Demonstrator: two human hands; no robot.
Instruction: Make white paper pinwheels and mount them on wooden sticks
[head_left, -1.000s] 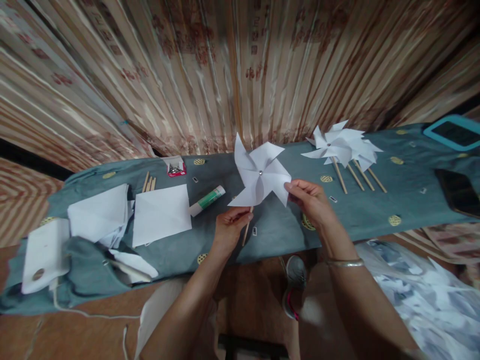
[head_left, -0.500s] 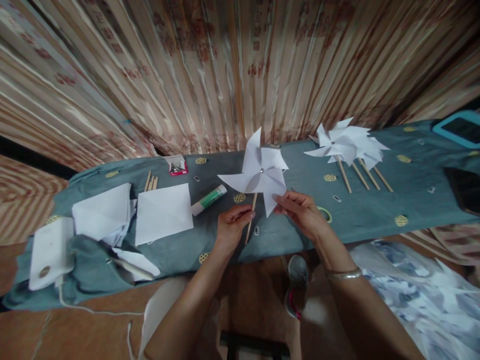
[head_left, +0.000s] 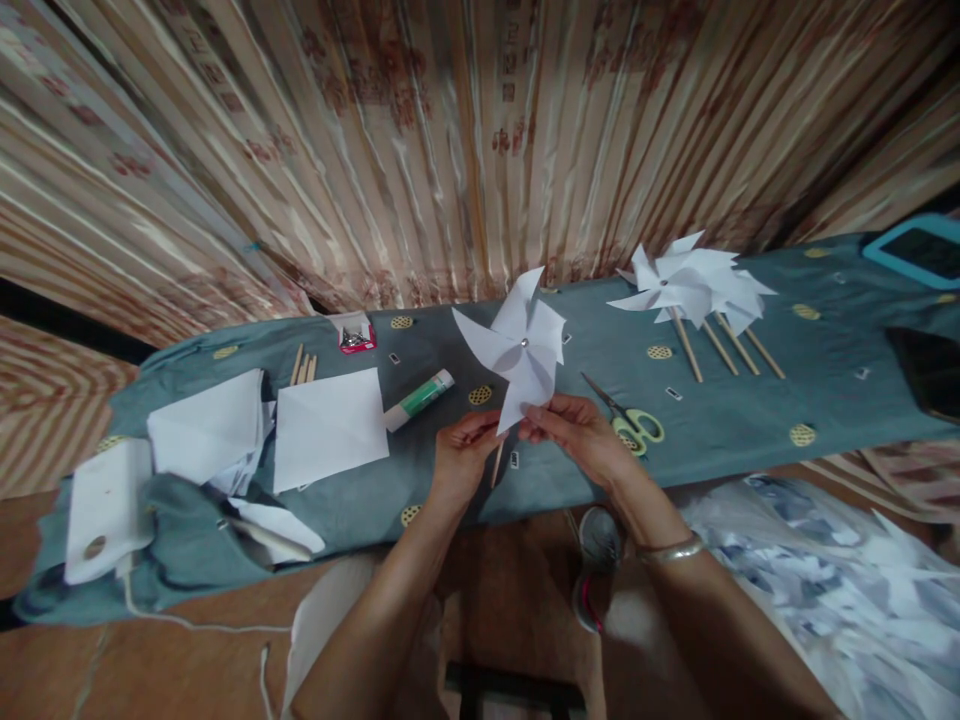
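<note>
Pinwheel (head_left: 534, 368) of pointed white paper, held above the cloth-covered worktop (head_left: 724, 440): my left hand (head_left: 463, 452) pinches its slim wooden stick (head_left: 496, 467), my right hand (head_left: 581, 432) its lowest folded vane (head_left: 514, 405); further right lie green-handled scissors (head_left: 625, 414), then more white pinwheels (head_left: 697, 285).

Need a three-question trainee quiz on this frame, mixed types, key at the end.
1. True or false: the scissors lie to the right of the green-and-white tube.
2. Multiple choice. The right hand is pinching part of: A) a phone; B) a paper pinwheel; C) the scissors.
3. Fill in: the small open box with metal bits inside is ____ in colour.

Key: 1 true; 2 B; 3 red.
</note>
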